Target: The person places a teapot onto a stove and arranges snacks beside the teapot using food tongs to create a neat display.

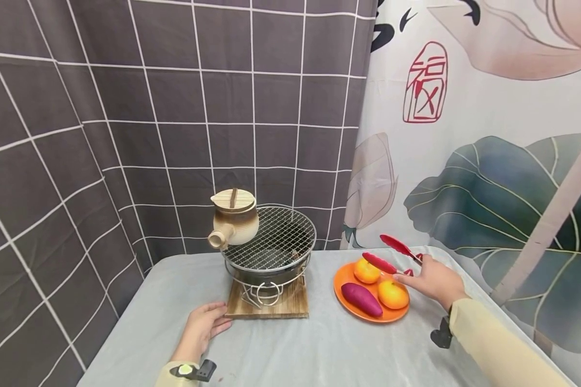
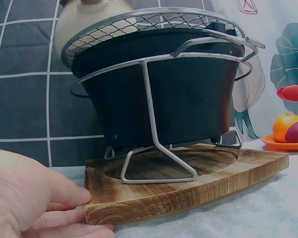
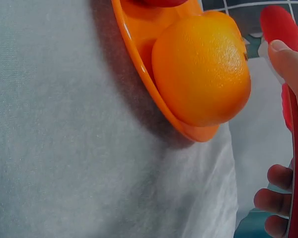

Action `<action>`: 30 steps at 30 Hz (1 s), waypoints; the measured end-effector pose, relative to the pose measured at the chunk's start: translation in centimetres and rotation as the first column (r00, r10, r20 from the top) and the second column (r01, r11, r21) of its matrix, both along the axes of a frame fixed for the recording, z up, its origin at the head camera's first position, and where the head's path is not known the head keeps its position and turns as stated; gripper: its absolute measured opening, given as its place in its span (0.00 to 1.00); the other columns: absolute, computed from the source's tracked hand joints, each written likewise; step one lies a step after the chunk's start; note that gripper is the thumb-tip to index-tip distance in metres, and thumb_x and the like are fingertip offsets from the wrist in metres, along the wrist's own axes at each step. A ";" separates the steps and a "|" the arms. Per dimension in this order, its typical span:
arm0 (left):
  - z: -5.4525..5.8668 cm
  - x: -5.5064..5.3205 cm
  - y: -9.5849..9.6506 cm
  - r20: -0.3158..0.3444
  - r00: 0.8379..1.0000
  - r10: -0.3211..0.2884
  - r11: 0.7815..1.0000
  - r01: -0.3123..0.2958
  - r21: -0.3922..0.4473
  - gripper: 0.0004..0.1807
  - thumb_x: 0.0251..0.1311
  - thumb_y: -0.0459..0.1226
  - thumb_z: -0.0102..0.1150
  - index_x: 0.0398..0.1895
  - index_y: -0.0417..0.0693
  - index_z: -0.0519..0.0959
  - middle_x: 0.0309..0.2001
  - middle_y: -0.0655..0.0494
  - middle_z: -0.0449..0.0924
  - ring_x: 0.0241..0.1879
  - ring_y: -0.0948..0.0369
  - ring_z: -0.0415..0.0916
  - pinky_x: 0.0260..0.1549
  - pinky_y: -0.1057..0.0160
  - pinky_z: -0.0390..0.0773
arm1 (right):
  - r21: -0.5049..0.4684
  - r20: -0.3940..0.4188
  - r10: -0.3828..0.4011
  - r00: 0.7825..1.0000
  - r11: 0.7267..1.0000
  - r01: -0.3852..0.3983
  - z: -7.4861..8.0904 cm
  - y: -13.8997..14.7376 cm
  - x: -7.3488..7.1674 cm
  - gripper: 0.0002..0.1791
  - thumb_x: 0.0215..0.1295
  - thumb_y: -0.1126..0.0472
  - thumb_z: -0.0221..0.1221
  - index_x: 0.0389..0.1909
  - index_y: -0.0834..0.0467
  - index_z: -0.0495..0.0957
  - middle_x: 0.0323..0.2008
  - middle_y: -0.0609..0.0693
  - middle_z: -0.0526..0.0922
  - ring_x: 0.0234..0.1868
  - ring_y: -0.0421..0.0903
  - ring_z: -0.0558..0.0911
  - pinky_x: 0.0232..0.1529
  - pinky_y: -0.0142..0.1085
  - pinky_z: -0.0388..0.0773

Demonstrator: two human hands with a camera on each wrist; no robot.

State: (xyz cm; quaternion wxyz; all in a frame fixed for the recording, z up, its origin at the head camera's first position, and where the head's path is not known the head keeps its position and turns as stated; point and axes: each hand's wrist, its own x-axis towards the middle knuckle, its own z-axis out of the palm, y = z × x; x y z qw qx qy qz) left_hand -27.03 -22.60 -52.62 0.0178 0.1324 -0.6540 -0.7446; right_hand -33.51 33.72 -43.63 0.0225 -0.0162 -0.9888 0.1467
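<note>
One right hand (image 1: pixel 438 282) grips tongs (image 1: pixel 380 263), at one o'clock of plate (image 1: pixel 346 274); left hand (image 1: pixel 204 326), straight-fingered, touches board (image 1: pixel 290 308) at eight o'clock.

The left grip (image 1: pixel 204 327) lies bare and low at the desk (image 1: pixel 140 333), well in from its left edge, fingers (image 2: pixel 82 231) extended, thumb (image 2: pixel 64 191) above them. The sleeved right forearm (image 1: pixel 498 341) slants along the desk's right edge; the right grip (image 1: pixel 440 282) is raised near the far right corner, thumb (image 3: pixel 288 62) straight, fingers (image 3: pixel 275 201) curled inward.
</note>
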 end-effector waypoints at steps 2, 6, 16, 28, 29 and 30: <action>0.0 0.0 0.0 -0.004 1.000 0.001 1.000 -0.001 0.002 0.24 0.66 0.26 0.57 0.60 0.17 0.67 0.51 0.27 0.79 0.37 0.51 0.85 0.41 0.52 0.90 | 0.011 0.000 0.012 1.000 1.000 -0.012 0.2 -0.2 0.1 0.67 0.44 0.17 0.60 0.60 0.76 0.63 0.40 0.65 0.82 0.32 0.51 0.79 0.25 0.45 0.86; 0.1 -0.1 -0.1 -0.008 1.000 0.006 1.000 -0.006 -0.002 0.23 0.66 0.26 0.57 0.60 0.17 0.68 0.49 0.32 0.80 0.36 0.52 0.85 0.41 0.52 0.90 | 0.026 0.009 0.028 1.000 0.999 -0.028 0.4 -0.6 0.1 0.67 0.43 0.16 0.60 0.60 0.76 0.64 0.40 0.64 0.81 0.31 0.50 0.79 0.25 0.45 0.86; 0.3 0.1 0.0 0.011 1.000 -0.010 1.000 0.010 -0.019 0.24 0.67 0.27 0.55 0.61 0.17 0.66 0.53 0.26 0.76 0.37 0.53 0.85 0.43 0.53 0.89 | 0.061 0.024 0.070 0.997 0.996 -0.071 0.4 -1.1 0.1 0.68 0.42 0.17 0.62 0.62 0.75 0.65 0.44 0.65 0.82 0.36 0.53 0.80 0.31 0.52 0.87; 0.1 0.0 0.0 0.007 1.000 0.010 1.000 -0.010 -0.011 0.23 0.66 0.26 0.56 0.60 0.18 0.67 0.46 0.34 0.80 0.35 0.54 0.85 0.41 0.54 0.90 | 0.078 0.077 0.097 0.992 0.992 -0.103 1.0 -2.1 -0.6 0.64 0.41 0.18 0.63 0.58 0.73 0.69 0.43 0.63 0.82 0.38 0.54 0.81 0.33 0.54 0.87; 0.1 0.0 0.0 0.004 1.000 0.010 1.000 -0.010 -0.009 0.23 0.66 0.26 0.56 0.60 0.18 0.67 0.46 0.34 0.80 0.35 0.54 0.85 0.41 0.53 0.90 | 0.078 0.087 0.098 0.991 0.991 -0.105 1.1 -2.2 -0.7 0.64 0.41 0.18 0.64 0.57 0.73 0.70 0.43 0.63 0.82 0.38 0.54 0.81 0.33 0.53 0.87; 0.1 0.0 0.0 0.003 1.000 0.009 1.000 -0.009 -0.008 0.23 0.66 0.26 0.56 0.60 0.18 0.67 0.46 0.35 0.80 0.35 0.54 0.85 0.41 0.53 0.90 | 0.080 0.096 0.099 0.991 0.991 -0.106 1.2 -2.2 -0.7 0.63 0.41 0.19 0.64 0.57 0.73 0.70 0.42 0.63 0.82 0.38 0.54 0.80 0.33 0.53 0.87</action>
